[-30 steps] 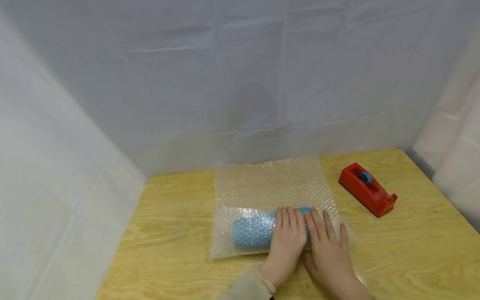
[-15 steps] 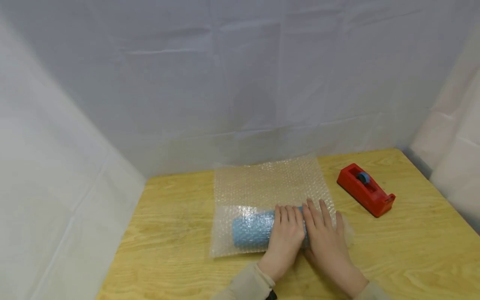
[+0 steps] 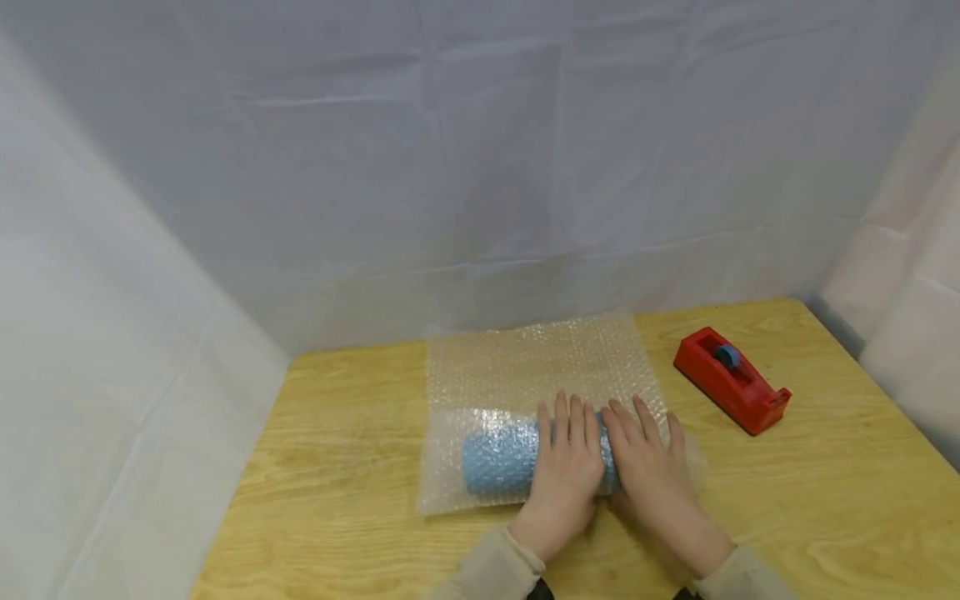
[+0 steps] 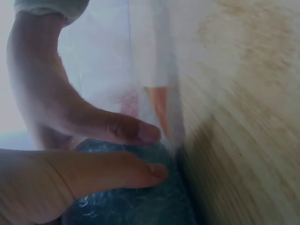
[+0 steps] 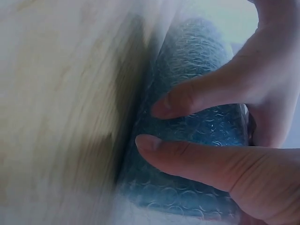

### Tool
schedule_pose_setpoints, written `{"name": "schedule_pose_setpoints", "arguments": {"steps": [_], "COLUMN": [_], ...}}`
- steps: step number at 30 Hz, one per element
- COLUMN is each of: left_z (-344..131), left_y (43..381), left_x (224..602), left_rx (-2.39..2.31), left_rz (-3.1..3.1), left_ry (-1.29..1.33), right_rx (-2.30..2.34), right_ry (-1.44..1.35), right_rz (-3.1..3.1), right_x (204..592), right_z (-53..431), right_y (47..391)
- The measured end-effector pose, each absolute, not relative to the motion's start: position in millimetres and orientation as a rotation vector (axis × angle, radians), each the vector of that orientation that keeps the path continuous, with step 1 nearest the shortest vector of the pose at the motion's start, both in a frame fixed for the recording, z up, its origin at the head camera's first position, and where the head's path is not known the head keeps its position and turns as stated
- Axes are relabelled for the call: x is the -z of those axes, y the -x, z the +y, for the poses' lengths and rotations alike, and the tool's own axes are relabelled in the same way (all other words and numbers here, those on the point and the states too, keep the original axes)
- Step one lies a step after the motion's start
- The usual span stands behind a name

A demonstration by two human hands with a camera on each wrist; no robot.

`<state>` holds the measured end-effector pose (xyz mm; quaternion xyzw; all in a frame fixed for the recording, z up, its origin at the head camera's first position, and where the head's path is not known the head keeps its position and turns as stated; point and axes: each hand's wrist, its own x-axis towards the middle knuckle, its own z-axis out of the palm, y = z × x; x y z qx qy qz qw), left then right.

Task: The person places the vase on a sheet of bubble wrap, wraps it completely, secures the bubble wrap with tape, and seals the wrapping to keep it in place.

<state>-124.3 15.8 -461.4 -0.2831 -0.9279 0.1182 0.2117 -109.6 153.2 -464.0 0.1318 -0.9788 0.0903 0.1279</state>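
Observation:
A blue cylinder (image 3: 495, 458), its kind hidden by the wrap, lies sideways under a layer of clear bubble wrap (image 3: 532, 362). My left hand (image 3: 566, 475) holds the middle of the wrapped cylinder, fingers over its top and thumb (image 4: 136, 171) against the near side. Just beside it, my right hand (image 3: 656, 475) grips toward the right end, its fingers reaching over the far side. Its thumb (image 5: 187, 157) presses the wrap's near face. In the right wrist view, the wrapped cylinder (image 5: 197, 51) sits close against the table, both thumbs side by side on it.
The unrolled part of the bubble wrap spreads flat beyond the cylinder toward the table's back edge. A red tape dispenser (image 3: 731, 383) with a blue-cored roll stands at the right. White sheeting (image 3: 510, 167) hangs behind and beside the wooden table (image 3: 337, 450).
Both hands have slid slightly forward over the wrapped cylinder, fingertips reaching farther across its top. The left hand's fingers have spread a little. The cylinder and tape dispenser have hardly moved.

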Motion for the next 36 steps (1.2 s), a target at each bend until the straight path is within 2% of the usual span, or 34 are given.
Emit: {"name": "schedule_pose_setpoints", "arguments": {"steps": [13, 25, 36], "left_z": [23.7, 30.9, 27.0], "left_y": [124.5, 139.0, 143.8], "left_x": [473.5, 471.3, 472.3], "left_rx": [-0.289, -0.285, -0.258], "left_rz": [-2.456, -2.475, -2.413], "left_ry": [0.69, 0.666, 0.701], "right_rx": [-0.28, -0.374, -0.412], "right_ry": [-0.448, -0.459, -0.464], "right_rz": [-2.846, -3.002, -2.987], "right_x": [452.9, 442.2, 442.8], "right_z": [158.4, 160.7, 158.5], "right_y": [124.2, 140.8, 138.3]}}
